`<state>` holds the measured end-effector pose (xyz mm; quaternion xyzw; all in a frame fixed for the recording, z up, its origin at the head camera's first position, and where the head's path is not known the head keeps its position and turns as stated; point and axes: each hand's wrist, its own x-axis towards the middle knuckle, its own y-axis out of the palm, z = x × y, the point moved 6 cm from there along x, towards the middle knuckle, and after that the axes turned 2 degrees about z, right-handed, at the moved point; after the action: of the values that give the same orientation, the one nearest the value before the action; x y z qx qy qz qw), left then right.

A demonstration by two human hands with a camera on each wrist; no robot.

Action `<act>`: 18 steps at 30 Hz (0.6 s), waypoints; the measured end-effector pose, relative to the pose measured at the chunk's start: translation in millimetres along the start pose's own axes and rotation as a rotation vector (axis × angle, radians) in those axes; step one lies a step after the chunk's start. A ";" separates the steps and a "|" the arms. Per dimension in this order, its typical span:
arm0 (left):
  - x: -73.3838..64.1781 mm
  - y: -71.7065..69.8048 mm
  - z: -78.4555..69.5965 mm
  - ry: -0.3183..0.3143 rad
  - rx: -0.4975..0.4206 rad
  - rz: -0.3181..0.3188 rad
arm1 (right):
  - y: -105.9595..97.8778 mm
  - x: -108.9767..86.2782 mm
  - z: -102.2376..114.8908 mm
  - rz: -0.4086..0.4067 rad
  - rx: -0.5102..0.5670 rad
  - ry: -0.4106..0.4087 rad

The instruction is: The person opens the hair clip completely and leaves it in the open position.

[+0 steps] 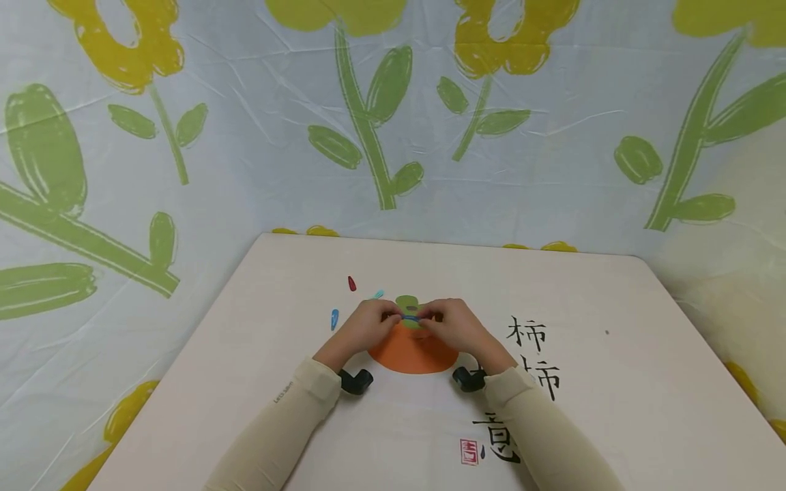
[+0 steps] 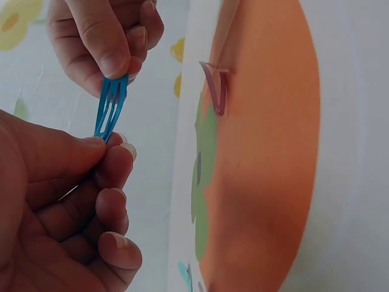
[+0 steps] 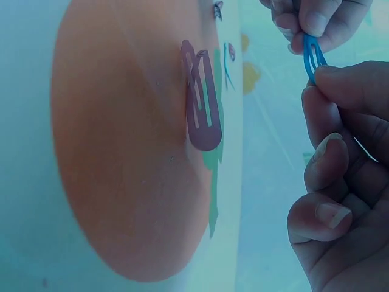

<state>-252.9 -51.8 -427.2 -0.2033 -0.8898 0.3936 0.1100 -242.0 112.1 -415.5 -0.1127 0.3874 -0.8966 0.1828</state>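
A blue snap hair clip [image 1: 410, 317] is stretched between both hands, above the printed orange persimmon [image 1: 411, 358] on the tabletop. My left hand [image 1: 367, 326] pinches one end between thumb and index finger, its other fingers curled in loosely. The opposite end is pinched by my right hand [image 1: 457, 329]. Narrow slots show along the clip [image 2: 111, 106] in the left wrist view. Below the hands, a pinkish-brown snap clip [image 3: 206, 125] lies on the persimmon, its parts sprung apart in the right wrist view.
Left of the persimmon and behind it lie a red clip [image 1: 352, 283], a light teal clip [image 1: 379, 294] and another blue clip [image 1: 334, 319]. Black wrist devices [image 1: 356, 382] sit under the sleeves. Black characters [image 1: 528, 334] are printed at right. A flowered cloth [image 1: 245, 136] hangs behind the table.
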 end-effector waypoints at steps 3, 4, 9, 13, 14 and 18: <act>0.3 3.9 -0.8 0.007 -0.016 0.007 | -0.3 -2.2 -3.8 -0.008 0.005 -0.003; 0.3 4.9 -1.1 0.009 -0.019 0.009 | -0.5 -2.9 -5.0 -0.010 0.005 -0.005; 0.0 8.6 -2.9 0.017 -0.027 0.016 | -0.9 -5.1 -9.7 -0.020 0.010 -0.012; 0.9 10.5 -2.3 0.022 -0.029 0.013 | -0.5 -6.2 -11.6 -0.022 0.021 -0.012; 1.0 11.0 -1.9 0.024 -0.031 0.010 | -0.2 -6.4 -11.9 -0.021 0.024 -0.013; 1.2 12.9 -0.7 0.045 -0.035 -0.005 | 0.2 -7.2 -13.0 -0.024 0.028 -0.009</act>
<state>-250.1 -43.0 -436.2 -0.2119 -0.8943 0.3731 0.1272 -239.9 123.5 -424.8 -0.1185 0.3725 -0.9036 0.1755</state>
